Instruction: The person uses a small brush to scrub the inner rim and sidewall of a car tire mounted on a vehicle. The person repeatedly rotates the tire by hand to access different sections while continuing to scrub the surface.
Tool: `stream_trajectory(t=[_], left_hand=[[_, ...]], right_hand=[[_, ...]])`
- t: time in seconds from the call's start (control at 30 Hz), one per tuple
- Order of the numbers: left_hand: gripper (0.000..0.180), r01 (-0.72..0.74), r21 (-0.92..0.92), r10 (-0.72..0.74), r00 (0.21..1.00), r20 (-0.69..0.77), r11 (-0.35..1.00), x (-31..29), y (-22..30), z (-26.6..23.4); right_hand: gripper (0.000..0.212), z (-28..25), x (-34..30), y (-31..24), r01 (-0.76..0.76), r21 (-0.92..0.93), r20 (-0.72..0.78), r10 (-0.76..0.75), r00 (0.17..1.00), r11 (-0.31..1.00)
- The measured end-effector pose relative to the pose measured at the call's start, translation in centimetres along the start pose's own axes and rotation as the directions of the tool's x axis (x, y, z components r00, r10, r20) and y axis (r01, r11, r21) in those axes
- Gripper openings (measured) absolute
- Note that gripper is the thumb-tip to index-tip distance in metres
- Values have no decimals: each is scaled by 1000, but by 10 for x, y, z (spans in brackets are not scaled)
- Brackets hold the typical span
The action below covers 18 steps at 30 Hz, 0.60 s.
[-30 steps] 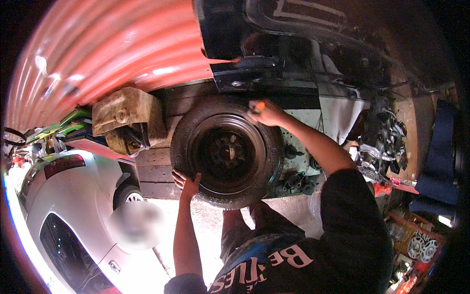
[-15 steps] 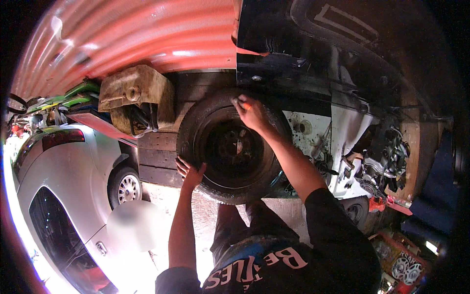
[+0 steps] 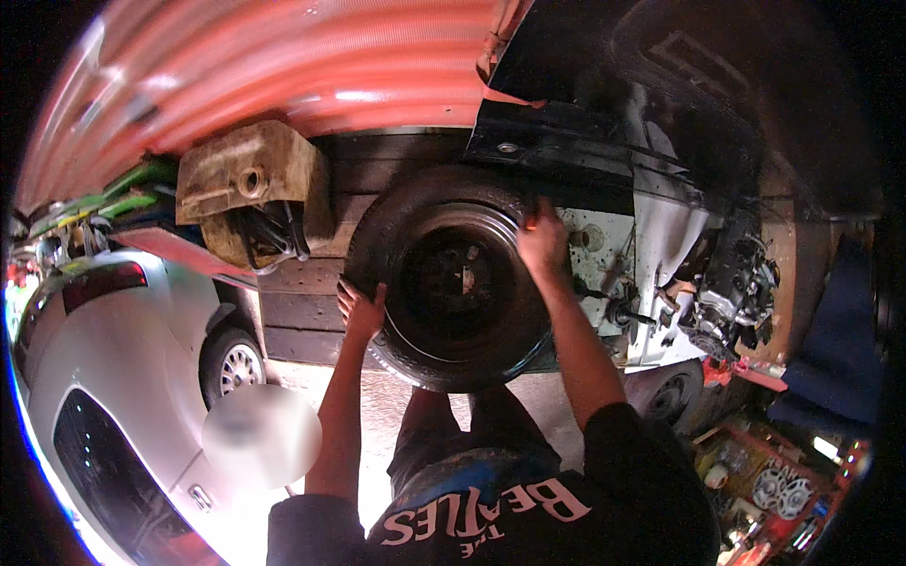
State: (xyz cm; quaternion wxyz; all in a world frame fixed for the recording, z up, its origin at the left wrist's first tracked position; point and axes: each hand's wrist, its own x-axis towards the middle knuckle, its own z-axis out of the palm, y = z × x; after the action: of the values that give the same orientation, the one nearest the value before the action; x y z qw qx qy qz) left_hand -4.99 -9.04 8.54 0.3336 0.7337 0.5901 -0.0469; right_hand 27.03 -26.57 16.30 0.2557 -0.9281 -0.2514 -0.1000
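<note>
A dark tyre on a steel wheel rim [image 3: 415,354] stands in front of me, its face toward me. My left hand [image 3: 362,309] lies against the tyre's left side with fingers spread and thumb apart. At the upper right of the tyre, my right hand [image 3: 545,247] is closed by the sidewall. A small orange spot shows at its fingers, but the thing they hold is too blurred to name. The wheel's centre is dark, with a pale gap in it.
A dirty tan tank [image 3: 250,165] sits on wooden planks [image 3: 300,309] to the left. A silver car [image 3: 142,330] stands further left. On the right are an engine [image 3: 731,292], another wheel [image 3: 672,391] and a crate of parts [image 3: 746,472]. A dark panel [image 3: 566,94] hangs behind.
My right hand has moved from the tyre's top, right and down along its edge. The left hand stays on the tyre's left side. The view has shifted slightly.
</note>
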Motion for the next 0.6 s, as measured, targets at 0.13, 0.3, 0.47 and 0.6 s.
stream_trajectory(t=[0.13,0.3,0.47,0.6], left_hand=[[114,-81,12,81,996,45,997,6,2,7],[120,-88,-6,88,989,115,996,7,-10,-6],[123,-136,-11,136,978,157,991,12,-14,-1],[123,-140,31,134,980,150,990,15,-21,1]], right_hand=[[24,70,-10,-78,33,509,132,-115,984,860],[24,67,11,-117,-29,629,43,3,999,777],[47,17,-8,2,-287,377,134,255,958,881],[39,-46,-22,36,-202,25,-14,202,979,979]])
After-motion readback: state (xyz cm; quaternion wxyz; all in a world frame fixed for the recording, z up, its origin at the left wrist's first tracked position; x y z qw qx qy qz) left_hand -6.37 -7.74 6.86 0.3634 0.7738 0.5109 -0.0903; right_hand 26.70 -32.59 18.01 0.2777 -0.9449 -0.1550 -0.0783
